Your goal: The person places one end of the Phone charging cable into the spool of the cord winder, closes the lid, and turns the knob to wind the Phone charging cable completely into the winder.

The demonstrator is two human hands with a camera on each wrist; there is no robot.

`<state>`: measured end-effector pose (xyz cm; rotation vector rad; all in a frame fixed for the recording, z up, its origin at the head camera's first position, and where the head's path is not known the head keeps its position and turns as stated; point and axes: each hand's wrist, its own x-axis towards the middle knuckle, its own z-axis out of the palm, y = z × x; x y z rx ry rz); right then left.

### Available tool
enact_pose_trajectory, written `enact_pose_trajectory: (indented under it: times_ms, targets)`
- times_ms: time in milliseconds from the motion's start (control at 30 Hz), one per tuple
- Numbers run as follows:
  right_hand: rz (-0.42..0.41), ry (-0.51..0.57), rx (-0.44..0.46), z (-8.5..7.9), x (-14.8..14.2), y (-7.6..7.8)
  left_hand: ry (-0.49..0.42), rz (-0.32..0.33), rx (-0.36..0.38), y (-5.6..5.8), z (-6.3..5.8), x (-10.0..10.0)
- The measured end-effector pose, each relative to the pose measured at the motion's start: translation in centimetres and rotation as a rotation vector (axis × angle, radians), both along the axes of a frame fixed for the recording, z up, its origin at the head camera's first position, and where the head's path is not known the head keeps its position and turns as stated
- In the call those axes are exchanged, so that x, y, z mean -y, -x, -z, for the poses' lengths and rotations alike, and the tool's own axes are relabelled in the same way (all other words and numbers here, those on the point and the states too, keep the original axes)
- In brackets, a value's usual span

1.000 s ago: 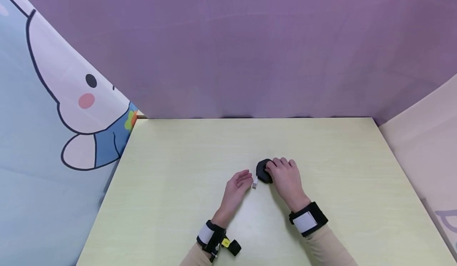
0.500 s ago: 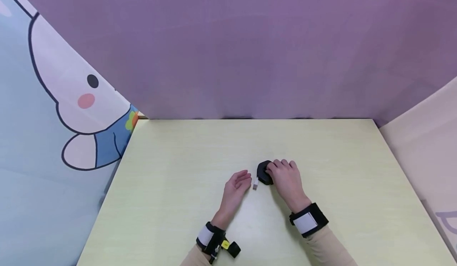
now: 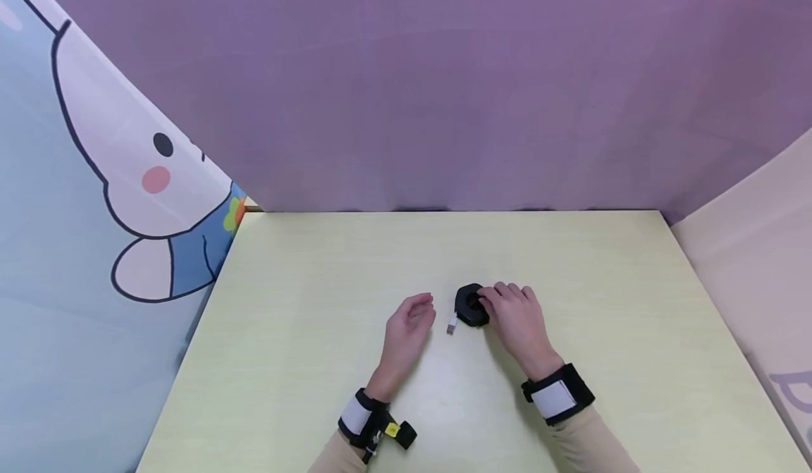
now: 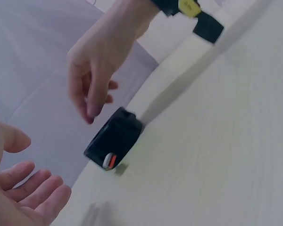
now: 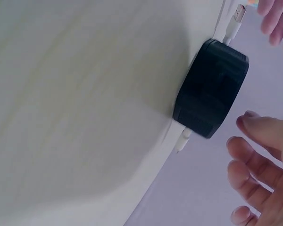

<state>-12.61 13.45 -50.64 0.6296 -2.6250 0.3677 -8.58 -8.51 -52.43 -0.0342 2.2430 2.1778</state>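
A black hexagonal cable winder with a hole in its middle lies on the table. From its near left side sticks a white USB plug; the right wrist view shows another white plug at the opposite end. My right hand is at the winder's right edge. Both wrist views show that hand's fingers loosely bent and apart from the winder, with nothing between them. Left of the USB plug, my left hand is held with relaxed fingers, palm turned inward, touching nothing.
The pale wooden table carries both arms' shadows. A purple curtain hangs behind its far edge. A blue cartoon cloth is on the left and a whitish cloth on the right.
My left hand has drawn back to the left, away from the USB plug. My right hand has shifted slightly right, uncovering more of the winder, which stays nearly in place.
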Motion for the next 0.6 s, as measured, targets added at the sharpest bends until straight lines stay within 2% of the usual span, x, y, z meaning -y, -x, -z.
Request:
enact_pose_trajectory:
  times_ms: [133, 233, 433, 600]
  targets:
    - [-0.006, 0.027, -0.008, 0.0, -0.7, 0.1, 0.044, 0.000, -0.062, 0.3, -0.6, 1.0]
    - [-0.014, 0.037, -0.012, 0.0, -1.2, 0.2, 0.112, -0.003, -0.121, 0.5, -1.0, 2.0]
    - [-0.032, 0.049, -0.002, 0.1, -1.9, 0.4, 0.364, 0.010, -0.273, 1.1, -1.0, 4.1]
    - [-0.023, 0.077, 0.015, 0.0, -2.5, 0.5, 0.544, 0.047, -0.323, 1.5, -1.2, 5.2]
